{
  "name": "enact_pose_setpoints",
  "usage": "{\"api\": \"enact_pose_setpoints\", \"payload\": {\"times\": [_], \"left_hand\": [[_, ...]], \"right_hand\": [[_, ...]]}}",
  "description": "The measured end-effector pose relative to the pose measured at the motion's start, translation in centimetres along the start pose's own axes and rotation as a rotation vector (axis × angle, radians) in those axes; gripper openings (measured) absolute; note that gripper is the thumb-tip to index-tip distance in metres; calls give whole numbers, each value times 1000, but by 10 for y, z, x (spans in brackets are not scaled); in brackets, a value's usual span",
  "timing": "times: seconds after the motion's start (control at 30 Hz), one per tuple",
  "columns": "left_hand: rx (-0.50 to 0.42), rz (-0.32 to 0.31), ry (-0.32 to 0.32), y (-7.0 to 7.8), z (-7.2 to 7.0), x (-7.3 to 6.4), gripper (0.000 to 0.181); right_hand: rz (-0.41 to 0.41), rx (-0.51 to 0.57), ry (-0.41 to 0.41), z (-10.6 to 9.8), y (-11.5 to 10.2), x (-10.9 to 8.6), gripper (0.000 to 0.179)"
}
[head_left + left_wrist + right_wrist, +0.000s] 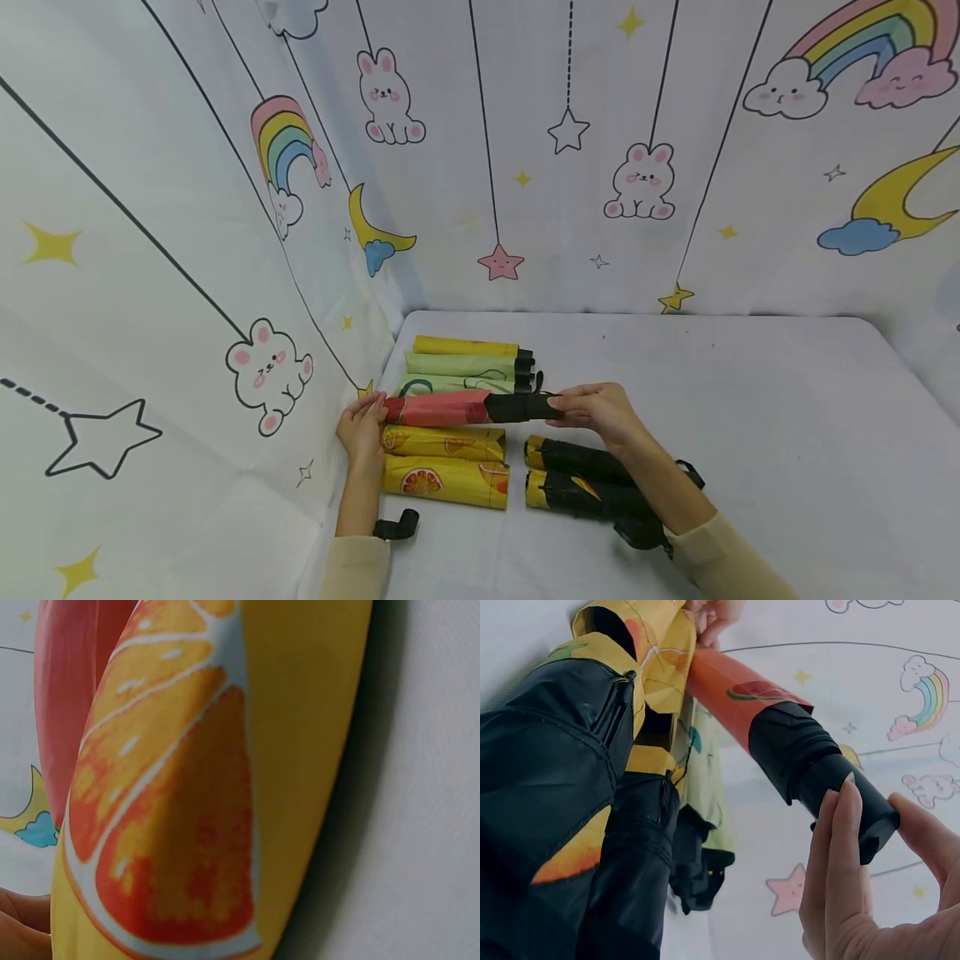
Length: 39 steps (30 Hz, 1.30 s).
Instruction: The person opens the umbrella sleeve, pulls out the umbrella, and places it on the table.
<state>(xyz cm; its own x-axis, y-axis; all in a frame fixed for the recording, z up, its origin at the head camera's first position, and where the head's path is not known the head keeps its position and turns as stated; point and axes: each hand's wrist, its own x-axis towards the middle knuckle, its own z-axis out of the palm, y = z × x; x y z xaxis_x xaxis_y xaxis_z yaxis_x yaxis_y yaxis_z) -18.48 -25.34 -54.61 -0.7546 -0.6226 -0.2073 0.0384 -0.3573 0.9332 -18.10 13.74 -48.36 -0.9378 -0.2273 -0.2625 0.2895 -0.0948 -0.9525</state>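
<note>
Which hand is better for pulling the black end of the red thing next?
Probably the right hand, because it pinches the black end. The left hand grips the red part at its other end, so it looks better for holding steady.

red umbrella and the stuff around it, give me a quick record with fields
held item: red umbrella, folded
left hand: grips its red end
right hand: pinches its black handle
behind it: one yellow umbrella, two pale green umbrellas
nearer, left: two yellow rolls, citrus print
nearer, right: two black-and-yellow bundles
surface: white table
</note>
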Motion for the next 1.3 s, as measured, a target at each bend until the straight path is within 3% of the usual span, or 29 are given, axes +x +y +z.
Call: {"api": "enact_pose_setpoints", "payload": {"times": [0.7, 1.3], "left_hand": [[24, 1, -11, 2, 2, -3, 40], [15, 5, -15, 2, 6, -4, 43]], "right_hand": [[-31, 9, -3, -23, -5, -15, 43], [-68, -29, -20, -31, -12, -29, 35]]}}
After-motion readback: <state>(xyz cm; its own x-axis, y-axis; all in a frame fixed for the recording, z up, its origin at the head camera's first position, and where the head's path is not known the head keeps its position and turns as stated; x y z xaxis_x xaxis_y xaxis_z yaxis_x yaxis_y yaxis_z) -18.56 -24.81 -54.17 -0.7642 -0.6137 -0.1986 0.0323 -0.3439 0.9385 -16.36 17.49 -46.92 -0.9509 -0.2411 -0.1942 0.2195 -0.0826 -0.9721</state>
